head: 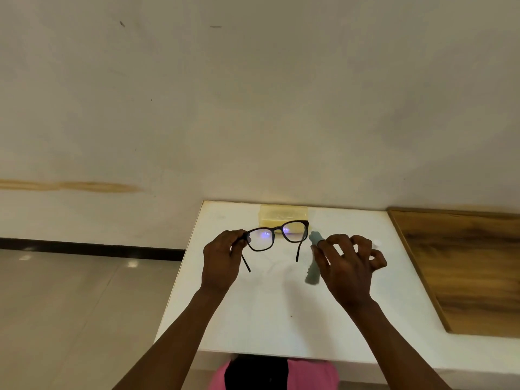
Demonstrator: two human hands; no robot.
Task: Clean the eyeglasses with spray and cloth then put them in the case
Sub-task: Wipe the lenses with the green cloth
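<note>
Surroundings: white table (253, 319) against a pale wall; wood-grain board (464, 271) at its right; tiled floor at left.
Case: translucent yellowish eyeglass case (282, 214) at the far edge, partly hidden behind the frame.
Writing: none legible (case marking too blurred).
Eyeglasses: black eyeglasses (277, 235) held above the table, long axis left-right, temples open toward the near side.
Left hand: left hand (222, 260) pinches the left hinge.
Right hand: right hand (347, 263) pinches a grey-green cloth (313, 260), other fingers loosely curled, just right of the frame.

White table (253, 319) beside wooden panel (464, 263); perhaps tiled floor (70, 305).
</note>
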